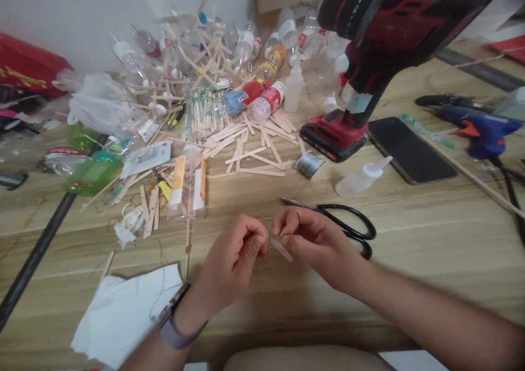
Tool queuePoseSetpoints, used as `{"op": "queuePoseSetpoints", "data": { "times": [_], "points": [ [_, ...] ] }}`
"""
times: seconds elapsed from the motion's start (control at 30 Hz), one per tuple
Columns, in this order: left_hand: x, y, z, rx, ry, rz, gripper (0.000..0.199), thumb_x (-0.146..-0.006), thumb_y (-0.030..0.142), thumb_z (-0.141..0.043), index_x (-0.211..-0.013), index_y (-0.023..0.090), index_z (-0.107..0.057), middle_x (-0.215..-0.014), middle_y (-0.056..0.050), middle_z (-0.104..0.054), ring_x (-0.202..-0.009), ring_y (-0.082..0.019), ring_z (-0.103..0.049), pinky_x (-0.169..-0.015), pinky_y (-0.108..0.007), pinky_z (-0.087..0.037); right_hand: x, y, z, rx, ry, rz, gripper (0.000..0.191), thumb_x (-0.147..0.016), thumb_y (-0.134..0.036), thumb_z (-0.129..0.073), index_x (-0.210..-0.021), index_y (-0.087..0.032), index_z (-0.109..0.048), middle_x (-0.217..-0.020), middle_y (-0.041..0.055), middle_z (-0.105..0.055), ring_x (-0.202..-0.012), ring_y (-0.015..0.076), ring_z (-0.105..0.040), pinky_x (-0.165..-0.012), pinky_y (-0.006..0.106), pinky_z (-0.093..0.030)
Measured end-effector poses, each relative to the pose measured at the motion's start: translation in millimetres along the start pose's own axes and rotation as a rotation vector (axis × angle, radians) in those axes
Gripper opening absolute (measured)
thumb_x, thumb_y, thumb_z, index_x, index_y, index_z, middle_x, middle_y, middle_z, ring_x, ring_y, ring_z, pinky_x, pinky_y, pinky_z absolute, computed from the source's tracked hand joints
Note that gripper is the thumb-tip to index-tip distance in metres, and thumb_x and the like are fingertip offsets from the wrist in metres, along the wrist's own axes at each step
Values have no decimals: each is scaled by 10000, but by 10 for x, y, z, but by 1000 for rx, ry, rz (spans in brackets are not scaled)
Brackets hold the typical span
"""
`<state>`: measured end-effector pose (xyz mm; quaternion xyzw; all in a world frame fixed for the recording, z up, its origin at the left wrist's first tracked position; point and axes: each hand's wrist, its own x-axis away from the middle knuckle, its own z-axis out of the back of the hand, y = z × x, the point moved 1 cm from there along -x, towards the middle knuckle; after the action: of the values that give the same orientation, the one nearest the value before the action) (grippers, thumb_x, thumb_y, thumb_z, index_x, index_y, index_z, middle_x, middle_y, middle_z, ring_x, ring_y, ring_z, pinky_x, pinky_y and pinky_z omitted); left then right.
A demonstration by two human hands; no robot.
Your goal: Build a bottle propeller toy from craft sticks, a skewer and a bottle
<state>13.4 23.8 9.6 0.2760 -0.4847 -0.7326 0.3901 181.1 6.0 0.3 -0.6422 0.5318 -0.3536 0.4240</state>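
Note:
Close together over the near middle of the table are my two hands. My right hand (314, 242) pinches a small, narrow pale strip (283, 249), whose lower end slants down past the fingertips; its material is too blurred to name. Beside it my left hand (241, 256) is closed, thumb against curled fingers, almost touching the right fingertips. Whatever it may grip is too small to make out. Black-handled scissors (348, 221) lie just behind my right hand, partly covered by it. A spool of multicoloured thread (310, 164) and a white nozzle bottle (361, 178) are a little farther back.
A red and black cordless drill (356, 81) stands upright at the back right, near a phone (410, 149) and a blue glue gun (486, 133). Craft sticks (258, 160) and plastic bottles (268, 100) crowd the back. White paper (123, 316) lies at the near left.

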Motion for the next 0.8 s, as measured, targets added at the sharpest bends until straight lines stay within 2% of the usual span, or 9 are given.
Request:
{"op": "queuePoseSetpoints", "data": {
  "times": [0.17,0.37,0.5,0.63,0.8],
  "points": [
    [-6,31,-9,-76,-34,-21,170,-960,238,-383,-817,208,-471,-717,13,-525,-657,-135,-487,-621,-250,-385,-2,12,-7,-62,19,-123,175,-715,-116,-571,-634,-194,-437,-735,-23,-576,-453,43,-405,-429,190,-318],
    [-23,44,2,-217,-65,-41,195,-954,231,-383,-795,211,-495,-698,15,-548,-622,-137,-484,-596,-250,-363,-35,7,44,280,-44,-42,121,-700,-115,-521,-629,-199,-471,-673,-13,-578,-619,109,-516,-566,231,-397],
    [-40,40,66,-309,-42,-17,185,-948,246,-398,-806,214,-511,-686,19,-556,-602,-141,-477,-579,-254,-346,-38,-20,73,483,-70,-49,93,-703,-120,-482,-651,-193,-505,-618,-30,-537,-542,97,-439,-489,217,-323],
    [-61,41,109,-236,-28,41,188,-951,264,-387,-798,215,-486,-648,34,-517,-578,-131,-463,-554,-243,-343,-50,-21,91,523,-44,-10,94,-700,-123,-492,-640,-195,-490,-635,-18,-545,-562,103,-445,-496,221,-333],
    [-61,13,89,-41,-30,106,192,-951,299,-399,-801,208,-478,-657,34,-480,-595,-124,-452,-561,-237,-363,-49,10,101,579,9,-21,94,-759,-201,-555,-673,-195,-518,-614,-18,-541,-555,114,-460,-499,232,-356]
  ]
}}
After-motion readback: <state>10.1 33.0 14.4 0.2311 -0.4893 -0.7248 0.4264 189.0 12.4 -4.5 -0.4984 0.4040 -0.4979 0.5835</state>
